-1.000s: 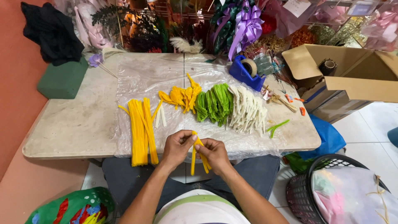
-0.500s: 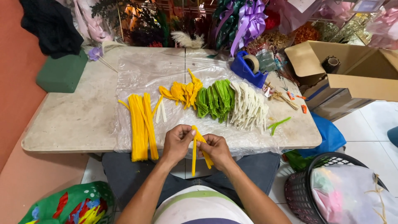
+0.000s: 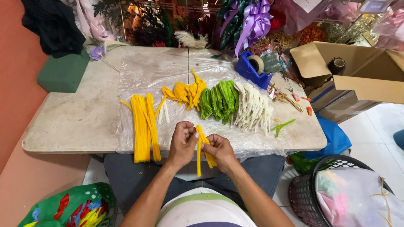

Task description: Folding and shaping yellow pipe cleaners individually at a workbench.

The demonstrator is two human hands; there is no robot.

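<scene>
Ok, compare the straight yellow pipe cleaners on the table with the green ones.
The straight yellow pipe cleaners lie long and unbent in one row; the green pipe cleaners are folded short and bunched. The yellow row reaches the table's near edge; the green sit mid-table. Both rest on the clear plastic sheet.

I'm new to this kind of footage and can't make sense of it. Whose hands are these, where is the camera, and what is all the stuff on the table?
The camera sits on a person's head and looks down, so the two bare arms reaching in from the bottom are that person's own. The left hand and right hand together pinch a folded yellow fuzzy stem near the table edge. On a clear plastic sheet lie a bundle of straight yellow stems, then bent yellow pieces, green pieces and white pieces. Behind them stands a blue tape dispenser. A cardboard box is at the right, a dark basket on the floor.
</scene>
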